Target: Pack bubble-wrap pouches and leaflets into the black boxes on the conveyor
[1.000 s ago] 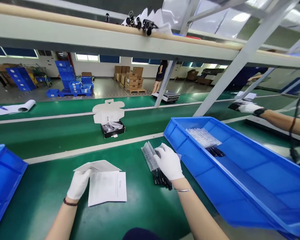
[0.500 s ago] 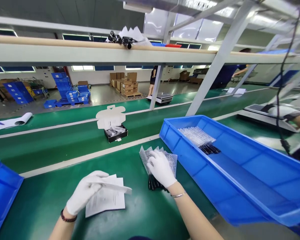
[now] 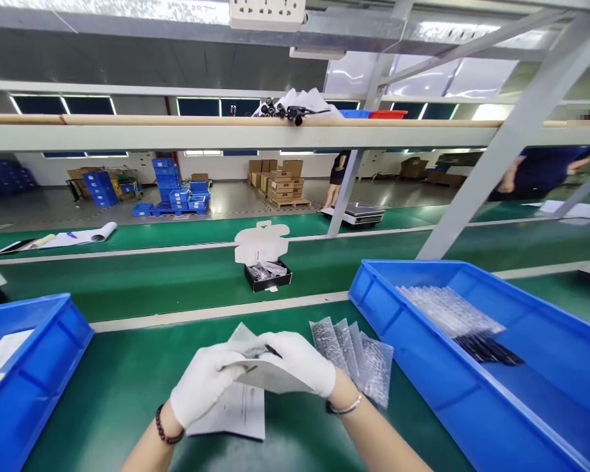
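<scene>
Both my hands wear white gloves and meet over the green table in front of me. My left hand [image 3: 204, 383] pinches the near edge of a white paper leaflet [image 3: 265, 375], lifted off the table. My right hand [image 3: 299, 360] is closed on the same leaflet from the right; a thin dark item shows at its fingertips. More printed sheets [image 3: 236, 416] lie flat under my hands. Just right of my right wrist, several bubble-wrap pouches [image 3: 356, 357] lie fanned out on the table.
A large blue bin [image 3: 521, 406] on the right holds bubble-wrapped items and black sticks. Another blue bin [image 3: 24, 373] sits at left with papers. An open black box with a white lid [image 3: 265, 265] rides the conveyor belt beyond. People stand in the background.
My right hand left the bubble-wrap pouches and moved left to join my left hand on the leaflet, which is now lifted. The camera view shifted right and upward.
</scene>
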Tool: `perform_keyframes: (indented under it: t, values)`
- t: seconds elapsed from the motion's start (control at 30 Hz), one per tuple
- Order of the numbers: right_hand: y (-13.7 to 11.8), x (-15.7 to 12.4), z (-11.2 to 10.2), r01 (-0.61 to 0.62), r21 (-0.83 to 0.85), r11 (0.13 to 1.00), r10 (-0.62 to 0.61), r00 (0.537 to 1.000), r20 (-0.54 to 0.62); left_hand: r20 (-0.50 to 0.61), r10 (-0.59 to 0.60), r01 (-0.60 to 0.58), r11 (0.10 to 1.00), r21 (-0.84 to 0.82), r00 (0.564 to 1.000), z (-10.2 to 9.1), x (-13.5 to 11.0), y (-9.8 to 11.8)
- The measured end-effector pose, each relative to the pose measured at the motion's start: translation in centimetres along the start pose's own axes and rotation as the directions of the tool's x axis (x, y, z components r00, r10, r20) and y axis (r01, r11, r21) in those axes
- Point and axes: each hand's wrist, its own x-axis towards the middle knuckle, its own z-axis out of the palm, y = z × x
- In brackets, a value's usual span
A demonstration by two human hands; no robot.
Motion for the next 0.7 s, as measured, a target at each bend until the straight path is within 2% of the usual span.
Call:
perform_keyframes:
  t: [0.07,0.1,0.17,0.23,0.33,0.4,0.47,0.53,0.6,0.63,0.7]
  values:
    - [1.2,1.5,2.4,-0.034,0.247,0.968,0.045,0.998,-0.037,-0.143,0.001,-0.012,0.997,-0.079,0.990,-0.1,-0.3,-0.9]
    - [1.6,2.2,3.7,-0.044,0.401,0.915,0.072,0.996,-0.055,-0.214,0.001,-0.027,0.992,-0.121,0.977,0.2,-0.3,-1.3]
    - [2.1,3.4,6.3,-0.052,0.658,0.751,0.120,0.991,-0.059,-0.357,-0.006,-0.068,0.979,-0.194,0.934,0.9,-0.2,-2.0]
    - [2.2,4.5,8.0,-0.059,0.774,0.630,0.139,0.990,-0.039,-0.479,-0.052,-0.081,0.964,-0.253,0.876,1.5,-0.1,-2.8]
    - [2.2,6.2,8.7,-0.048,0.786,0.616,0.141,0.989,-0.050,-0.593,-0.207,-0.065,0.912,-0.405,0.778,1.5,0.1,-4.6]
    - [2.8,7.6,8.3,-0.022,0.787,0.617,0.167,0.980,-0.104,-0.618,-0.331,-0.107,0.820,-0.563,0.713,0.8,0.0,-6.6]
    - [4.0,9.0,8.1,0.000,0.780,0.626,0.258,0.943,-0.208,-0.604,-0.458,-0.154,0.700,-0.697,0.652,0.1,-0.2,-9.3]
    - [5.8,9.8,8.5,-0.021,0.769,0.639,0.382,0.876,-0.293,-0.577,-0.572,-0.156,0.618,-0.771,0.583,-0.5,-0.4,-12.2]
    - [7.7,10.0,9.2,-0.099,0.755,0.649,0.474,0.829,-0.298,-0.572,-0.638,-0.123,0.606,-0.786,0.515,-0.6,-0.6,-14.7]
    - [8.6,10.0,9.7,-0.157,0.739,0.656,0.507,0.817,-0.276,-0.574,-0.653,-0.103,0.611,-0.785,0.495,-0.5,-0.6,-15.6]
    - [10.5,10.0,10.3,-0.266,0.678,0.685,0.545,0.805,-0.234,-0.575,-0.653,-0.069,0.630,-0.774,0.493,-0.3,-0.5,-16.9]
